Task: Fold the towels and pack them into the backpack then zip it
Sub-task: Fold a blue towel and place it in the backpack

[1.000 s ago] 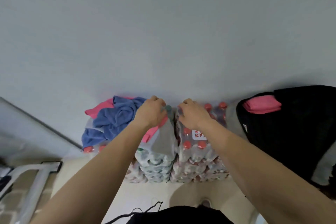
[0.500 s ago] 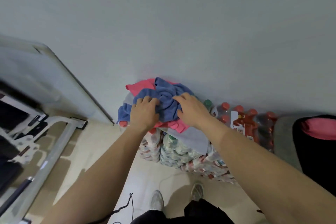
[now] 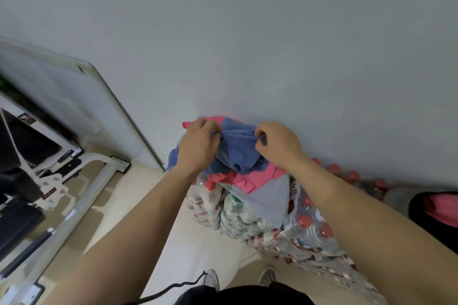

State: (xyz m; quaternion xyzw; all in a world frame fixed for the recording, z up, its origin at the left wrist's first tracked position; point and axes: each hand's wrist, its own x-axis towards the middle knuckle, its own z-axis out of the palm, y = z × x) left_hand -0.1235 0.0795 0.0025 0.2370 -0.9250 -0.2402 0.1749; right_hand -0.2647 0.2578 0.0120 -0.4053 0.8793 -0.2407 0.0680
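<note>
1. Head view: the left hand (image 3: 198,146) and right hand (image 3: 277,146) each pinch an upper edge of the blue towel (image 3: 235,148), fingers curled into the cloth. They hold it just above the bottle packs (image 3: 309,230), probably to spread it for folding.
2. A pink towel (image 3: 247,181) and a grey towel (image 3: 267,200) lie crumpled on top of the packs, waiting.
3. The backpack (image 3: 417,213) sits right of the packs, with another pink cloth (image 3: 443,210) showing in its mouth.
4. The pack labels are too blurred to read.

One head-worn view — tilted forward and down; close above towels (image 3: 235,153).
</note>
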